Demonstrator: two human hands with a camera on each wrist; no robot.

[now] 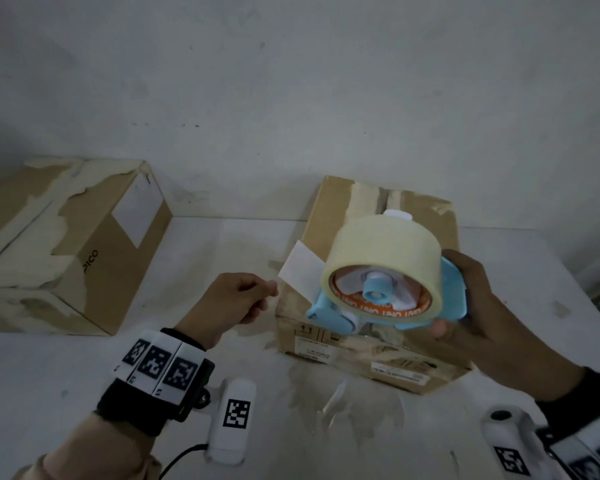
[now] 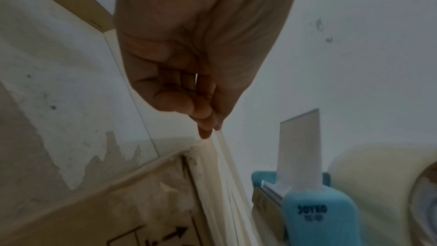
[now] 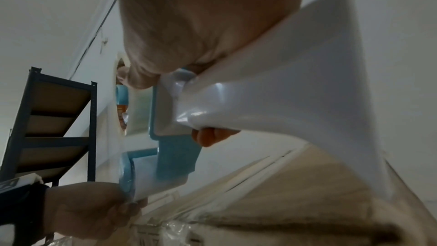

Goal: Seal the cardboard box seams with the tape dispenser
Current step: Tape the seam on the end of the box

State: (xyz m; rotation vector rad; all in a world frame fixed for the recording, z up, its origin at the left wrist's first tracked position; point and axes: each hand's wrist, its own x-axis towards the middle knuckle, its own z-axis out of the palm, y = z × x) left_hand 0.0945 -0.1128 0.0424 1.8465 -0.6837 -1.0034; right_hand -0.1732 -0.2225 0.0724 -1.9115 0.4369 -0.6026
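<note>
A light-blue tape dispenser [image 1: 452, 289] carrying a wide roll of pale tape [image 1: 385, 244] hangs over the small cardboard box [image 1: 329, 216] on the white table. My right hand [image 1: 465, 306] grips its handle [image 3: 272, 91] from the right. A short strip of tape [image 1: 300, 268] sticks out to the left from the dispenser's mouth [image 2: 316, 209]. My left hand [image 1: 272, 289] hovers at that strip's free end with thumb and fingertips [image 2: 205, 128] pressed together. In the left wrist view the strip [image 2: 299, 147] stands apart from the fingers. The box top bears old torn tape along its middle seam.
A larger cardboard box [image 1: 94, 237] with peeled tape and a white label lies at the left against the wall. The table [image 1: 49, 368] bears tape residue in front of the small box. A dark metal shelf [image 3: 54, 119] stands off to the side.
</note>
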